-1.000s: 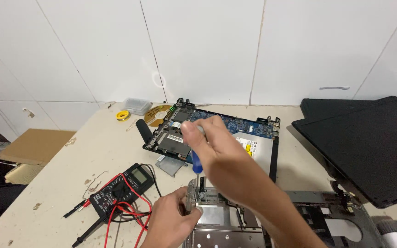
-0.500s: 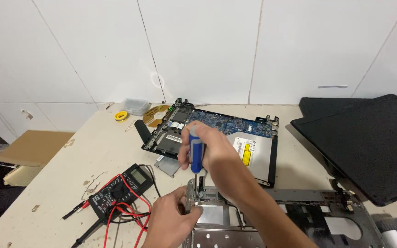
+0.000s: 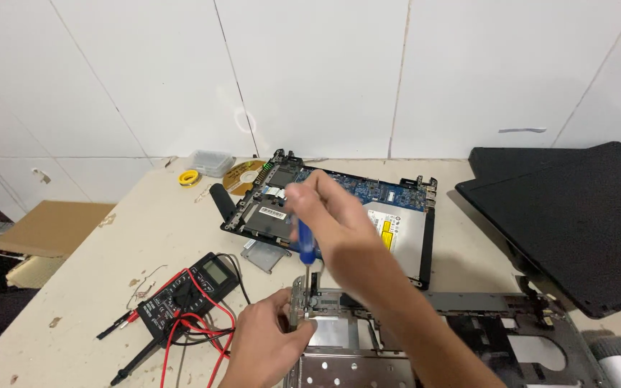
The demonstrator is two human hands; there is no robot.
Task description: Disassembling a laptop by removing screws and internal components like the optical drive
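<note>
We read this as a screw-driving step: our right hand (image 3: 328, 212), mid-frame, is closed around the blue handle of a screwdriver (image 3: 305, 248) held upright, tip down on the upper left corner of the grey laptop chassis frame (image 3: 425, 345) at bottom centre. Our left hand (image 3: 264, 348), bottom centre-left, is pinched on that same corner of the frame, bracing it; fingers curled shut on the metal edge. We cannot tell whether the tip sits in a screw head, too small. Judging from this, the next move calls for keeping the driver vertical and the frame pinned flat so the tip does not slip. Behind the hands, centre frame, lies the open laptop base with blue motherboard (image 3: 339, 205) and a silver optical drive, just beyond the frame. A black multimeter (image 3: 185, 294) with red and black leads sits lower left, near the left hand but apart from it. Black laptop lid panels (image 3: 576, 215) fill the right side, close to the frame's right end. Yellow solder roll (image 3: 189, 177) and a small clear box sit upper left by the tiled wall. The table (image 3: 131, 230) has open room left of centre; its left edge runs diagonally toward lower left, with a cardboard box (image 3: 52, 230) past it. Right side is crowded, little room to swing there.
</note>
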